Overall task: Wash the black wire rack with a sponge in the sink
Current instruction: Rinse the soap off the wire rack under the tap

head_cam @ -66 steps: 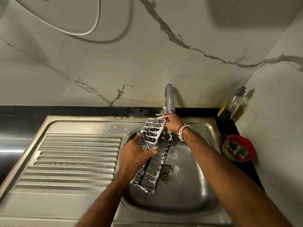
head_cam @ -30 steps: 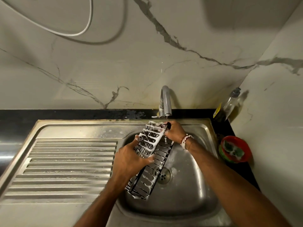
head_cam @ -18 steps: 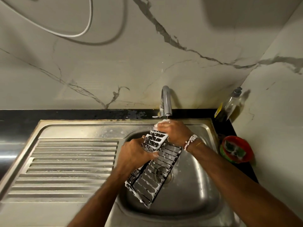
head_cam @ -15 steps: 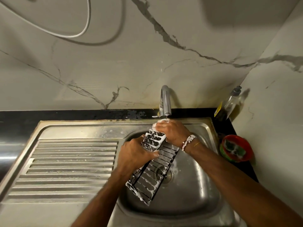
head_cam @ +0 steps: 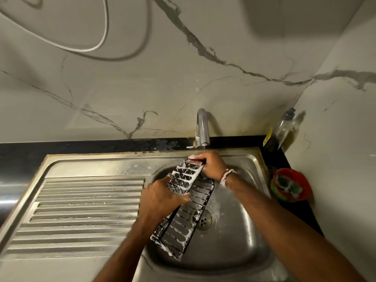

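Right hand (head_cam: 213, 166) below faucet (head_cam: 202, 127) hid what it pressed on rack (head_cam: 183, 226) end; left hand (head_cam: 160, 197) covered rack middle; bowl (head_cam: 291, 185) contents were unclear.

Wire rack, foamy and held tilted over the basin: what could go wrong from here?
1. Foam coats the wire rack, and the left hand grips it only midway; it may slip and drop into the sink.
2. The right hand grips the rack's far end under the tap; it could catch on the thin wires.
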